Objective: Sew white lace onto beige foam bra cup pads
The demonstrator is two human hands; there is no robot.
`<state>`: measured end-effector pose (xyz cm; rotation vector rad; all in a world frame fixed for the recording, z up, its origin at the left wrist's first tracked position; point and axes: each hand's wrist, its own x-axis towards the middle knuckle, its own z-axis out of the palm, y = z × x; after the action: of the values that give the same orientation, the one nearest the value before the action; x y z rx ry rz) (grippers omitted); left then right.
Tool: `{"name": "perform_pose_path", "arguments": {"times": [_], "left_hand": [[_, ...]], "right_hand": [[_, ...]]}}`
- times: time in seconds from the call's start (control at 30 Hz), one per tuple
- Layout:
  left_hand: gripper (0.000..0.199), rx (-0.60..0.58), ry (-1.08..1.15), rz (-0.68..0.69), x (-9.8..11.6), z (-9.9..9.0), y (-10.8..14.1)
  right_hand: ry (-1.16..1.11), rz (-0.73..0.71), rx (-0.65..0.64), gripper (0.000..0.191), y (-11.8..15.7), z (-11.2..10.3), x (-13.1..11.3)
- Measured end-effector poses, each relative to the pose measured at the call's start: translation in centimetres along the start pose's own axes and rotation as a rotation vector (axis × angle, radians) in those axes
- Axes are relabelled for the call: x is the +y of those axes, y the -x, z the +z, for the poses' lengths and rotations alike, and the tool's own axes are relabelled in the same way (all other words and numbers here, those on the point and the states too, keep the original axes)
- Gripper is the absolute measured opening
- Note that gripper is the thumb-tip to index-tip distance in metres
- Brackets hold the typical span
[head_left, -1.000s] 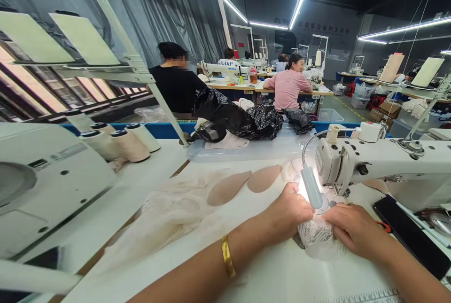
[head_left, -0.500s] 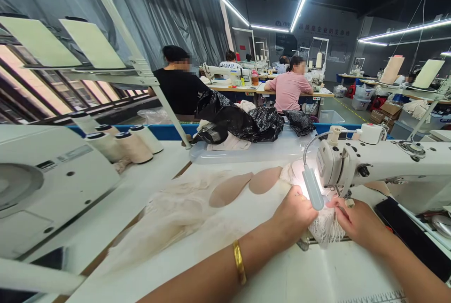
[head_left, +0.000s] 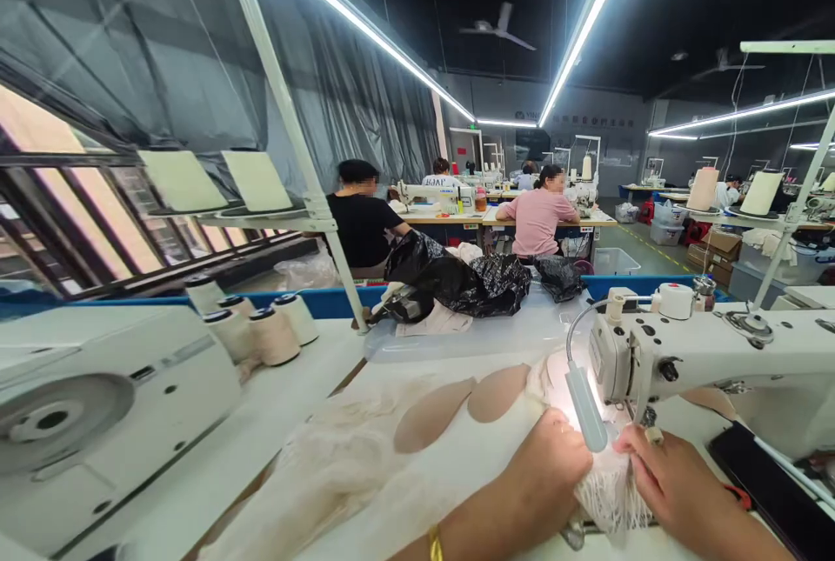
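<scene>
At the sewing machine (head_left: 691,361) on my right, a piece of white fringed fabric (head_left: 613,491) lies under the needle area, its strands hanging toward me. My left hand (head_left: 557,461), curled closed, grips the fabric's left side; its fingertips are partly hidden behind the grey lamp head (head_left: 585,409). On the other side, my right hand (head_left: 675,478) pinches the fabric close to the presser foot, thumb and forefinger together. Two beige teardrop-shaped pads (head_left: 434,417) (head_left: 499,393) lie left of the machine, beside sheer cream fabric (head_left: 339,465) spread over the white table.
Thread cones (head_left: 274,337) stand at the left near another white machine (head_left: 110,422). Black plastic bags (head_left: 486,283) lie at the table's far end. A black phone-like slab (head_left: 776,491) and red-handled tool (head_left: 740,496) are right of my hand. Several people sit at machines beyond.
The camera has tilted upward, so the table and machine appear lower in the picture. Both hands keep their hold by the needle, with little visible shift of the fringed fabric.
</scene>
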<state>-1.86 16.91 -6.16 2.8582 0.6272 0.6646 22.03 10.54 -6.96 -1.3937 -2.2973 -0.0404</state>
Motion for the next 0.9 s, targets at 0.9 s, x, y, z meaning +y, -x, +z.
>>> {"name": "perform_pose_path", "arguments": {"times": [0.9], "left_hand": [[0.020,0.002,-0.201,0.148,-3.3,0.4,2.1]], "right_hand": [[0.163,-0.075,-0.001,0.024,-1.0,3.6,-0.1]]}}
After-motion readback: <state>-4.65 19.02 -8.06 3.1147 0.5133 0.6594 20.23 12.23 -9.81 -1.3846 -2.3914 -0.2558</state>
